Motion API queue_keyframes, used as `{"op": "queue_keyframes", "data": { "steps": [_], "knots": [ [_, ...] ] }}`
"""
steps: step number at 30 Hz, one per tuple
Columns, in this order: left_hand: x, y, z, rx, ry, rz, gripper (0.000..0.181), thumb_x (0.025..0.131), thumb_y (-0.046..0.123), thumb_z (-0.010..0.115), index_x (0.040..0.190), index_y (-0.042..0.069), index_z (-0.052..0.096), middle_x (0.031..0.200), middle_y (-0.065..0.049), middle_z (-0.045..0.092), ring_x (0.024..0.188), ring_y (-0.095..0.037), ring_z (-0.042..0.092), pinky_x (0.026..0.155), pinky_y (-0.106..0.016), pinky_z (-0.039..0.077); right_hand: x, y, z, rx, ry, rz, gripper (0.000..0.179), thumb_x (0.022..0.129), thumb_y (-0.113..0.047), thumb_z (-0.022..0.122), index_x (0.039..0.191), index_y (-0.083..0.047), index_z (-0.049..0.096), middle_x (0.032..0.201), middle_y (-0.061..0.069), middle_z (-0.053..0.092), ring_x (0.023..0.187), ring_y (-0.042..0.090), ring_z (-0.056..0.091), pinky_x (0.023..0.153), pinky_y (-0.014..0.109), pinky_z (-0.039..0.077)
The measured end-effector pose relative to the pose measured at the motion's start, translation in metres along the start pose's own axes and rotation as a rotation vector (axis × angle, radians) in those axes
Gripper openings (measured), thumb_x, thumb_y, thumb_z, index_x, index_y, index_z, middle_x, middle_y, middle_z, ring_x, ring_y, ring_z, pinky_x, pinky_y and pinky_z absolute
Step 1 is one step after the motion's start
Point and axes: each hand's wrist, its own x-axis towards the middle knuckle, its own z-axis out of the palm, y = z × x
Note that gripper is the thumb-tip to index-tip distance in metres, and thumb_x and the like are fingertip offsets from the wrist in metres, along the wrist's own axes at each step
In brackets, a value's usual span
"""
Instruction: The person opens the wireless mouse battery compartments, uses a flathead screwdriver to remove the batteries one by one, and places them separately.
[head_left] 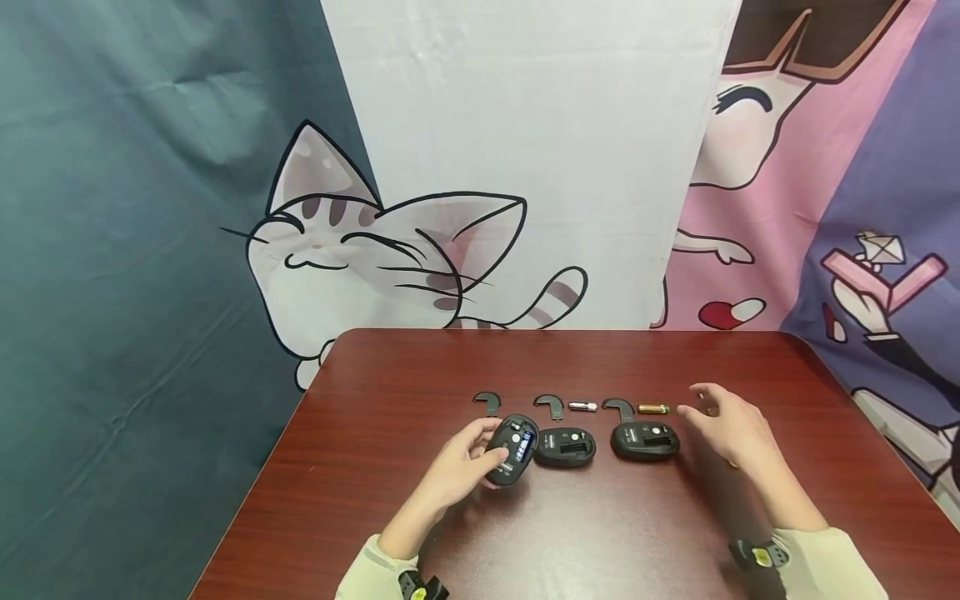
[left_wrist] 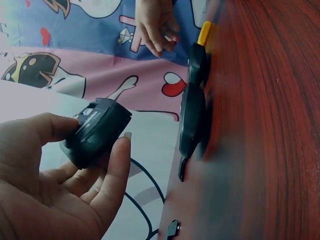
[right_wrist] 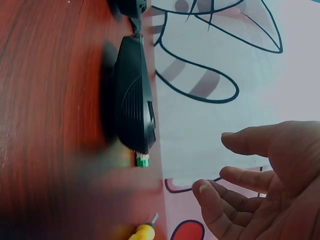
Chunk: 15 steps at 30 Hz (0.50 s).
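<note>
My left hand [head_left: 461,462] grips a black computer mouse [head_left: 504,468] above the table, its underside turned up. A battery [head_left: 523,447] sits in that mouse's open compartment. In the left wrist view, the thumb lies on the underside of the held mouse [left_wrist: 100,131] and the other fingers are beneath. Two more mice, a middle one [head_left: 553,455] and a right one [head_left: 637,450], lie upside down with bare battery slots. My right hand [head_left: 735,429] hovers right of them, fingers loosely bent and holding nothing, as the right wrist view also shows.
Behind the mice lie three dark hooked covers, left [head_left: 491,402], middle [head_left: 553,405] and right [head_left: 622,408]. A silver battery [head_left: 582,407] and a gold battery [head_left: 653,409] lie between and beside them. A yellow thing with a thin metal tip [right_wrist: 144,233] shows in the right wrist view.
</note>
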Motion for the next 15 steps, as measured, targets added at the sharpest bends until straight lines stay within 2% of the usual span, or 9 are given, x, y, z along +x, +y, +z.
{"op": "queue_keyframes", "data": {
  "steps": [7,15],
  "knots": [
    [0.002,0.0,0.0,-0.019,0.014,-0.009,0.045,0.096,0.022,0.07,0.135,0.004,0.056,0.123,-0.016,0.068,0.094,-0.021,0.07,0.064,-0.034,0.065,-0.001,0.012,-0.003,-0.02,-0.005,0.007,0.057,0.096,-0.038,0.066,0.135,0.002,0.053,0.122,0.031,0.064,0.113,0.05,0.058,0.085,0.066,0.048],
    [0.003,0.001,-0.001,-0.055,0.016,0.0,0.041,0.097,0.02,0.068,0.134,0.005,0.057,0.121,-0.016,0.067,0.098,-0.022,0.068,0.07,-0.037,0.066,0.0,0.028,-0.002,-0.055,-0.025,0.014,0.059,0.095,-0.036,0.068,0.131,0.007,0.053,0.116,0.035,0.064,0.108,0.054,0.058,0.082,0.065,0.05]
  ]
}}
